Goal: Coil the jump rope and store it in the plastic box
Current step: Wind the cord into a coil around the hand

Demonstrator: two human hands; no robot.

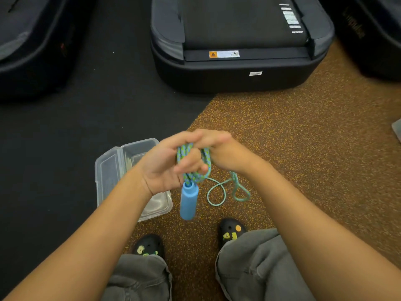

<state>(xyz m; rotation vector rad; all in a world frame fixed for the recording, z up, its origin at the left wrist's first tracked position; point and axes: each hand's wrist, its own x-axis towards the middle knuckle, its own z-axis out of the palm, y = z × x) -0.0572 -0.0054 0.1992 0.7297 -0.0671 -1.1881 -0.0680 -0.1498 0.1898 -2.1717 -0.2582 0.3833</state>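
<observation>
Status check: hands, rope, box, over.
Both hands, left and right, shut on jump rope, part-coiled. Blue handle dangling. Plastic box open, empty. Nothing blocking.

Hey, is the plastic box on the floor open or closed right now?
Open. The plastic box sits on the floor with its lid flipped out beside it; the jump rope is in both hands, not inside.

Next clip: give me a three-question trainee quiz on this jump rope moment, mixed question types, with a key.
1. True or false: the whole jump rope is already coiled in the hands.
2. Which side of the left hand is the plastic box on? A) the person's left B) the person's right
3. What hangs below the hands?

Key
1. False: a loose rope tail trails on the floor below the right hand.
2. A; it lies open on the floor.
3. The blue handle.
</observation>
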